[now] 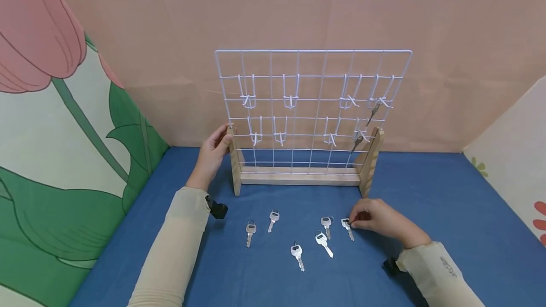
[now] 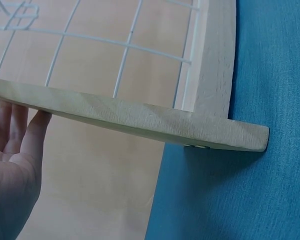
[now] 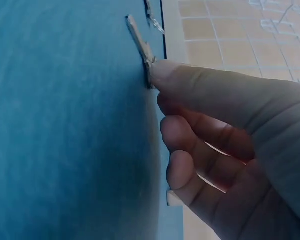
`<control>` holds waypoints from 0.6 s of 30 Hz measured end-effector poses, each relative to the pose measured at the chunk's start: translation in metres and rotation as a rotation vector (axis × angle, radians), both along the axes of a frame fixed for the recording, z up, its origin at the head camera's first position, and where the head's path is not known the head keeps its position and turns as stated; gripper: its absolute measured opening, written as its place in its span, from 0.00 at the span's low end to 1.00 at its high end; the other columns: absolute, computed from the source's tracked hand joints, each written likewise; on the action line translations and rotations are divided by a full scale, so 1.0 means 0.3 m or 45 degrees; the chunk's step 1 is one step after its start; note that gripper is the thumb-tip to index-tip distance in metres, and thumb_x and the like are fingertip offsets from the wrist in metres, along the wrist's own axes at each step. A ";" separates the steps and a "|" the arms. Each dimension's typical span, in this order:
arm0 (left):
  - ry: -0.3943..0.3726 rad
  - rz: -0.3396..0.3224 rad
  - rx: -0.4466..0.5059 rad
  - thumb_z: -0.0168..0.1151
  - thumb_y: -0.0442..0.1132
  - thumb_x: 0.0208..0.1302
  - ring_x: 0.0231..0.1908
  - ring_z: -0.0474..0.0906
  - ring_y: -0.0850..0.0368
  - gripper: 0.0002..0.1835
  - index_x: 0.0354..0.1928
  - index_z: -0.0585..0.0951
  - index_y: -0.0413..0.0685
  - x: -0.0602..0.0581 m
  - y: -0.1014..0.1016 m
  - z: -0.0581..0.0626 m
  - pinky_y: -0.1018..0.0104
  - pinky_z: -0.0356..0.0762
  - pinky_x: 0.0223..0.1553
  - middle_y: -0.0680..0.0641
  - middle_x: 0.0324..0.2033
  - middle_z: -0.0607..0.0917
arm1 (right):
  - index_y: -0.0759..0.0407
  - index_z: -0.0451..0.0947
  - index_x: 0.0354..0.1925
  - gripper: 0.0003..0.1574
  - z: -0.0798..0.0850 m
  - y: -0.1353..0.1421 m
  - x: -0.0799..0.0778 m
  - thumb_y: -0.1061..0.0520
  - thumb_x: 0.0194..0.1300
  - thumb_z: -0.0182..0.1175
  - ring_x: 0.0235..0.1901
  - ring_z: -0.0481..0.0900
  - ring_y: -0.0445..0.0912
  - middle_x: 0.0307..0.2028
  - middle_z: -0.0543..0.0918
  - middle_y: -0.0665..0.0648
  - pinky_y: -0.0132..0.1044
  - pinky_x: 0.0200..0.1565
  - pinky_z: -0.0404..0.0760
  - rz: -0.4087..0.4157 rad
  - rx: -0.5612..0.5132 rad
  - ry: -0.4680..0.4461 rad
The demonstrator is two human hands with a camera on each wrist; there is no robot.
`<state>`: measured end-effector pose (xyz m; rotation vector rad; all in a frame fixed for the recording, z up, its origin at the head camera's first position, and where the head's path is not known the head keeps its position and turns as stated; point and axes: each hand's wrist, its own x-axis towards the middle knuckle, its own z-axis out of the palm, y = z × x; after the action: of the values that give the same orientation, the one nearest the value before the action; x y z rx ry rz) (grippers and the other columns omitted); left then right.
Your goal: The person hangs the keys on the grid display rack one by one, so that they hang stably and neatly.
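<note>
Wood-and-wire rack [image 1: 317, 100]: L hand [image 1: 213, 150] grips its side; R hand [image 1: 378, 219] pinches key [image 1: 347, 228], prob. pick-up step; next needs clean lift.

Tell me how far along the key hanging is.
Looks done: two keys hang from the rightmost hooks of the white wire rack, one per row. In hand: the right hand pinches another key, while the left hand holds the rack's left wooden upright. Apparently left: five more keys lying on the blue cloth, and six hooks without keys.
</note>
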<state>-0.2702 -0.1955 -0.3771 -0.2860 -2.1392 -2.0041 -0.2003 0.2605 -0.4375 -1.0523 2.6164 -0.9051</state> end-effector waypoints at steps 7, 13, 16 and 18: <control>-0.007 0.007 -0.025 0.52 0.46 0.78 0.68 0.68 0.46 0.30 0.77 0.64 0.45 -0.003 0.000 -0.007 0.51 0.68 0.68 0.38 0.70 0.71 | 0.51 0.85 0.32 0.06 -0.004 -0.012 0.008 0.62 0.63 0.71 0.30 0.73 0.34 0.32 0.80 0.42 0.31 0.30 0.78 0.005 0.017 -0.028; -0.023 0.013 -0.047 0.53 0.48 0.77 0.69 0.67 0.46 0.31 0.77 0.63 0.47 0.003 -0.001 -0.004 0.50 0.67 0.68 0.41 0.70 0.70 | 0.54 0.83 0.32 0.06 -0.004 -0.020 0.012 0.63 0.64 0.70 0.29 0.72 0.33 0.30 0.78 0.41 0.31 0.29 0.77 0.009 0.048 -0.013; -0.015 0.013 -0.043 0.53 0.48 0.77 0.69 0.67 0.46 0.31 0.77 0.64 0.48 0.003 -0.003 0.000 0.50 0.68 0.68 0.42 0.70 0.71 | 0.54 0.82 0.32 0.08 0.000 -0.024 0.011 0.65 0.65 0.69 0.29 0.71 0.33 0.30 0.77 0.42 0.31 0.30 0.77 0.030 0.055 -0.003; -0.011 0.010 -0.046 0.53 0.48 0.77 0.69 0.67 0.46 0.30 0.77 0.64 0.48 0.002 -0.003 0.000 0.50 0.68 0.68 0.41 0.70 0.71 | 0.53 0.81 0.33 0.08 0.002 -0.023 0.012 0.66 0.66 0.67 0.29 0.71 0.33 0.31 0.76 0.42 0.31 0.30 0.76 0.040 0.054 -0.001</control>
<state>-0.2696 -0.1965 -0.3772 -0.2743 -2.1807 -1.9674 -0.1967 0.2538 -0.4368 -1.0792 2.5986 -0.8389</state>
